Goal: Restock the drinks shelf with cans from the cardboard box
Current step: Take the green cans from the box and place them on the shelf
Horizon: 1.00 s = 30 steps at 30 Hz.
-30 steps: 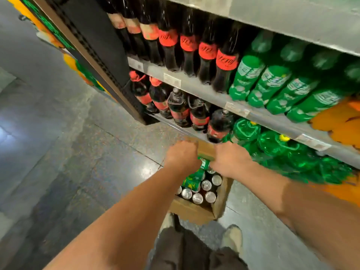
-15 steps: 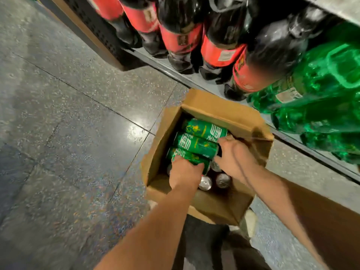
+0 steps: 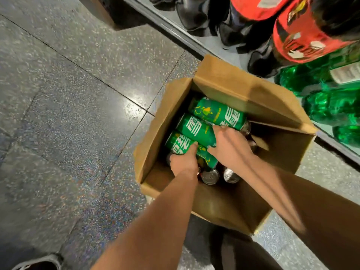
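Note:
An open cardboard box (image 3: 233, 84) stands on the floor in front of the bottom shelf. Three green cans lie on their sides on top of upright cans (image 3: 210, 176) whose silver lids show. My left hand (image 3: 184, 162) grips the nearest green can (image 3: 176, 144), thumb across its side. My right hand (image 3: 228, 145) reaches in and closes on the right end of the middle green can (image 3: 196, 129). The far green can (image 3: 218, 114) lies untouched against the box's back wall.
The bottom shelf (image 3: 214, 42) runs diagonally at the upper right, holding dark cola bottles with red labels (image 3: 303, 34) and green bottles (image 3: 331, 106). Speckled grey floor tiles (image 3: 78, 114) spread to the left. My legs and a shoe (image 3: 37, 264) show at the bottom.
The view dropped from the shelves toward the box. Both hands went from the box's top flap down inside it and onto the lying green cans.

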Each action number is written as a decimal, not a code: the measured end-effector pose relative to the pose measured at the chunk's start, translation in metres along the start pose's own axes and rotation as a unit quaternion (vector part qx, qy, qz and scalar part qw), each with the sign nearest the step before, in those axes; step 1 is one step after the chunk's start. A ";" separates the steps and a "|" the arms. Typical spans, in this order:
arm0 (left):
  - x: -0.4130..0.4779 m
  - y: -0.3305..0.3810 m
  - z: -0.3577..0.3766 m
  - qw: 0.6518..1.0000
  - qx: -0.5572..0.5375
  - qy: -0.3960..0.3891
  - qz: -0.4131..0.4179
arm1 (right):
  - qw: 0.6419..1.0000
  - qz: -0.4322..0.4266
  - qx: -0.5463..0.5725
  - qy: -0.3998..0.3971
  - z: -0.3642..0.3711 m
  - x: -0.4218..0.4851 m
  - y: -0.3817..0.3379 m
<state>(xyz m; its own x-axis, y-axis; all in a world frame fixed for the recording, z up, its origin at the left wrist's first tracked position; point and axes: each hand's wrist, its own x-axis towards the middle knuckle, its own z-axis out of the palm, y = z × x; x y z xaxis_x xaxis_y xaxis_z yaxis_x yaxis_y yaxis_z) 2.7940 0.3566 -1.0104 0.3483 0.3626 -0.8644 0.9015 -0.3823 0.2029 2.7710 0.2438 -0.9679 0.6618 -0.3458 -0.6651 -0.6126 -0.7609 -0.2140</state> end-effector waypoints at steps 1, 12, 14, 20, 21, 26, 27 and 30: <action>0.001 0.000 0.000 1.000 -0.008 -0.001 -0.001 | 1.000 0.004 0.001 -0.005 0.003 0.001 0.000; 0.007 -0.006 -0.007 0.998 -0.052 -0.041 -0.003 | 0.994 0.053 0.091 0.000 0.023 0.009 -0.008; 0.008 -0.006 -0.007 0.998 -0.047 -0.038 0.003 | 0.993 0.062 0.104 0.005 0.026 0.011 -0.008; 0.008 -0.004 -0.007 0.998 -0.049 -0.029 0.014 | 0.984 0.105 0.143 -0.023 0.034 0.011 -0.008; 0.007 -0.003 -0.008 0.998 -0.049 -0.027 0.017 | 0.982 0.110 0.151 -0.025 0.035 0.009 -0.007; -0.002 -0.002 -0.013 0.998 -0.021 -0.023 0.056 | 0.973 0.133 0.189 -0.025 0.031 -0.007 -0.003; -0.005 -0.002 -0.015 0.998 -0.017 -0.026 0.063 | 0.971 0.136 0.197 -0.025 0.029 -0.009 -0.003; -0.017 -0.001 -0.018 0.995 -0.005 -0.034 0.091 | 0.963 0.152 0.221 -0.026 0.022 -0.018 -0.001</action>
<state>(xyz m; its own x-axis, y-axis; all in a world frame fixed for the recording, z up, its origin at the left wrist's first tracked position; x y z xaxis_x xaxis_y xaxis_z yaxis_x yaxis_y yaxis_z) 2.7919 0.3661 -0.9875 0.4885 0.2300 -0.8417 0.8278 -0.4272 0.3636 2.7504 0.2631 -0.9711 0.4082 -0.4787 -0.7773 -0.9060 -0.3168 -0.2807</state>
